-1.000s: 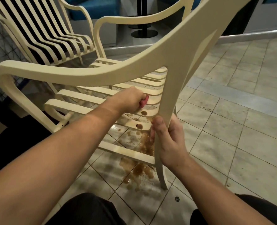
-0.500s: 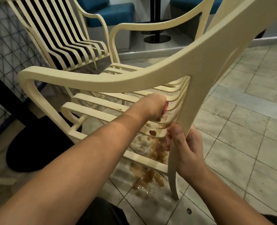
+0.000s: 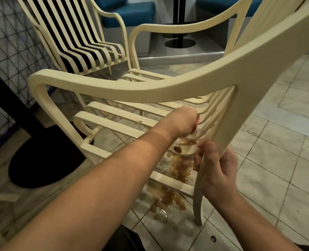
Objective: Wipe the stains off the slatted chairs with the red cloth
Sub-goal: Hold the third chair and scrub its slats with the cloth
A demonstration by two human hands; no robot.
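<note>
Left hand [image 3: 183, 122], curled round the crumpled red cloth [image 3: 197, 122], is rubbing further back along the seat of the cream slatted plastic chair [image 3: 150, 89] than a second ago — the right hand [image 3: 217, 171] is still gripping its leg. One brown stain [image 3: 177, 149] is lingering on a nearer slat.

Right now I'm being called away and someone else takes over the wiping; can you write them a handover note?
Left hand grips the red cloth, pressed to the seat slats of the near chair.
Right hand, fingers curled, holds that chair's side post.
Done: cannot tell which slats are wiped.
Left: a brown blob on the slat below the cloth, a small spot on a slat nearer the front, a brown spill on the tiles underneath.
The second chair stands behind, in neither hand.
</note>
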